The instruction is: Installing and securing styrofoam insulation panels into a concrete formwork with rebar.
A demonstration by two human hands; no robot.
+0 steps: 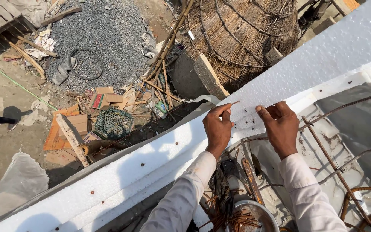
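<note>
Gravel heap (104,34) with hose ring (85,63), cardboard boxes (104,99), straw stack (245,34) below.

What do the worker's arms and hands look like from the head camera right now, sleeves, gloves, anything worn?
Both arms wear long, off-white, loose shirt sleeves with buttoned cuffs ending at the wrists; the cloth looks creased and a bit dusty. The left hand and right hand are bare: no gloves. No watch, ring or strap shows on either.
</note>
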